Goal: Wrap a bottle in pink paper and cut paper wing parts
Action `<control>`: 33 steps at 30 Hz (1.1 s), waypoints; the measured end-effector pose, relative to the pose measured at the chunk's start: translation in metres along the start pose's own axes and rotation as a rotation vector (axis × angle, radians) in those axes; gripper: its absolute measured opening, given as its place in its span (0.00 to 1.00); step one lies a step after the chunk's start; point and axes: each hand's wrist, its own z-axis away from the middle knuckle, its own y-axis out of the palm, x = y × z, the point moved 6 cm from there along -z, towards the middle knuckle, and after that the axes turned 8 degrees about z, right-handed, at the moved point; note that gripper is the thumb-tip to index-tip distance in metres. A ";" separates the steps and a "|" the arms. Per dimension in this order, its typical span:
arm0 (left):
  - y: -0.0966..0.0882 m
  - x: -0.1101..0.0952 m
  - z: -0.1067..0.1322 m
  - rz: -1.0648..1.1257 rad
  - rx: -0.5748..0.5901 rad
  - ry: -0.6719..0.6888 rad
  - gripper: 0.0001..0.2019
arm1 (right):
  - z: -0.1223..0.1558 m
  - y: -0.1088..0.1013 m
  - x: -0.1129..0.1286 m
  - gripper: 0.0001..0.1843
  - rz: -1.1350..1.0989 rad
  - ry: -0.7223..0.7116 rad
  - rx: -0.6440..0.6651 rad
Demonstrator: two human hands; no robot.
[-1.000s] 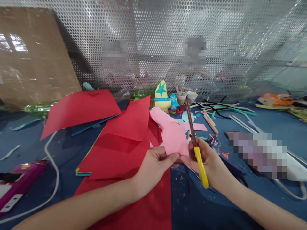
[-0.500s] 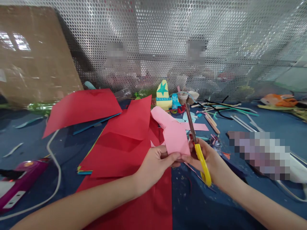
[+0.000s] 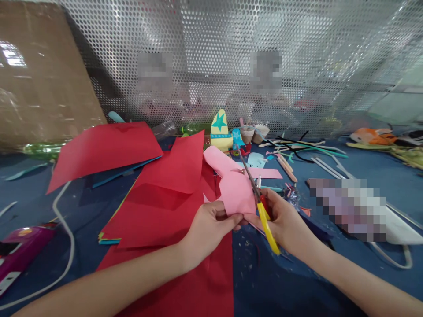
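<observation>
My left hand (image 3: 207,229) pinches the lower edge of a pink paper cut-out (image 3: 235,190) held just above the table. My right hand (image 3: 284,222) grips yellow-handled scissors (image 3: 261,207); the blades point up and away, lying along the right edge of the pink paper. Both hands meet at the bottom of the paper. Under them lie overlapping red paper sheets (image 3: 172,193) on the blue table (image 3: 271,286).
A perforated metal screen (image 3: 211,57) walls the far edge, with a cardboard sheet (image 3: 39,79) leaning at left. Paper crafts (image 3: 220,130), strips and sticks (image 3: 297,152) litter the back right. A white cable (image 3: 64,229) and pink device (image 3: 20,253) lie left; a blurred object (image 3: 346,207) lies right.
The scissors have tilted left, so the blades now lie against the pink paper's right edge. Both hands have shifted slightly left.
</observation>
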 end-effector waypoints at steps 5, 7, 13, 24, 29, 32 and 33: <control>-0.003 -0.011 -0.005 -0.070 -0.008 0.076 0.09 | -0.001 -0.007 0.007 0.24 -0.005 -0.027 -0.067; -0.006 -0.014 -0.009 -0.045 -0.013 0.094 0.09 | -0.004 -0.012 0.008 0.26 -0.018 -0.012 -0.127; -0.012 -0.011 -0.015 0.004 -0.030 0.067 0.10 | -0.008 -0.018 0.004 0.27 0.006 0.054 -0.140; -0.006 -0.009 -0.007 0.043 0.010 0.131 0.07 | -0.006 -0.004 -0.005 0.27 -0.050 -0.001 -0.061; 0.000 -0.009 -0.002 0.057 0.080 0.142 0.09 | 0.002 0.003 -0.003 0.22 0.005 -0.030 0.007; 0.000 -0.012 -0.002 0.058 0.074 0.151 0.09 | 0.002 -0.002 0.005 0.21 0.023 -0.059 -0.027; -0.001 -0.014 -0.003 0.055 0.059 0.156 0.09 | 0.002 -0.005 0.008 0.22 0.037 -0.061 -0.052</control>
